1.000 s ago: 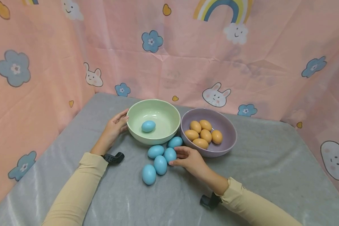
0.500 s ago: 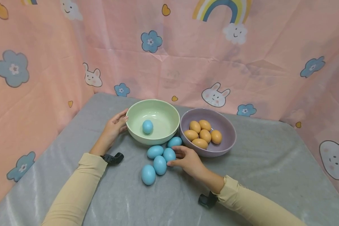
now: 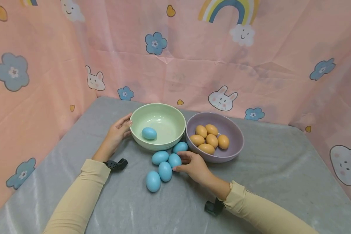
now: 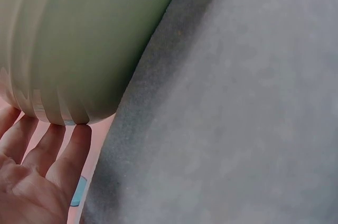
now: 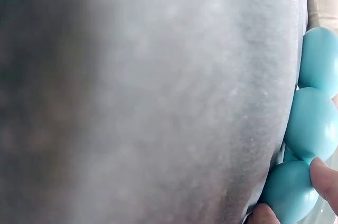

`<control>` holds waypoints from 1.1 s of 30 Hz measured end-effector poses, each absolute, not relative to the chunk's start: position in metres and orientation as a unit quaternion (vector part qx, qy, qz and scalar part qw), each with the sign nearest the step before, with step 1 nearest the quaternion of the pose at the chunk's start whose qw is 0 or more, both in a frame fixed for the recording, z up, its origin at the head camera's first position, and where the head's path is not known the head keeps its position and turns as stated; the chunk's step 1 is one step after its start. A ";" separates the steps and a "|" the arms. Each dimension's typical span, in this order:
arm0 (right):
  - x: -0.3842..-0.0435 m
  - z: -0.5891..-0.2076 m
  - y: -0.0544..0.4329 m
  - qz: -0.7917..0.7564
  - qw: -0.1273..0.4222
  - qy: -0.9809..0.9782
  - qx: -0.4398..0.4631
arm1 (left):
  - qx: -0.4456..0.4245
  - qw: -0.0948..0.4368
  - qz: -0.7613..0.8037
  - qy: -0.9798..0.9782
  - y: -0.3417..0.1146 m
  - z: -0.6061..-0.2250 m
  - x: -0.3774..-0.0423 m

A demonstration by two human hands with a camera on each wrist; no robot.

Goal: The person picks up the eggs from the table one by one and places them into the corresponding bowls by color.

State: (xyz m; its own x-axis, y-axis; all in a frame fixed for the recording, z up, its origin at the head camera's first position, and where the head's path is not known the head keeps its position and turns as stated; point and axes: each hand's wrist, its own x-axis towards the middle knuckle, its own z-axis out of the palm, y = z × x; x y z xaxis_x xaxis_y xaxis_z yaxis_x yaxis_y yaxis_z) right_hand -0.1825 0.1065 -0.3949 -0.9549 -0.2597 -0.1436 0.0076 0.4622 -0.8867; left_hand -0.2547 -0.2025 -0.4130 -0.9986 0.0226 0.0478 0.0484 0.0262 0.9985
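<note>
In the head view, my left hand (image 3: 118, 132) touches the left side of a light green bowl (image 3: 157, 145), which holds one blue egg (image 3: 149, 133). The left wrist view shows its extended fingers (image 4: 77, 152) with their tips against the bowl's outer wall. My right hand (image 3: 196, 167) pinches another blue egg (image 5: 288, 192) between thumb and fingers, low on the grey table. Several more blue eggs (image 3: 165, 171) lie around it in a loose group in front of the green bowl.
A purple bowl (image 3: 237, 143) with several orange-brown eggs (image 3: 212, 141) stands right beside the green bowl. The grey cloth (image 3: 280, 175) covers the table. Behind it hangs a pink printed curtain (image 3: 187, 74).
Inside the green bowl, the blue egg has rolled, turning and shifting slightly left. Both hands have stayed almost still.
</note>
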 end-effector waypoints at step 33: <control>-0.189 -0.336 0.119 -0.526 0.118 0.838 -0.086 | -0.024 0.009 -0.701 -0.712 -0.203 -0.413 -0.254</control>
State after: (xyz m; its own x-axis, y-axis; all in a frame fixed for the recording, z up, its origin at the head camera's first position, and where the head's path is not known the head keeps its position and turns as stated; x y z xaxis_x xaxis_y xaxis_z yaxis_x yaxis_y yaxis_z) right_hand -0.1895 0.1191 -0.3358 -0.9574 -0.2679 -0.1073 -0.0195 0.4311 -0.9021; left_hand -0.2545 -0.2026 -0.4126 -0.9986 0.0222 0.0471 0.0474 0.0153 0.9988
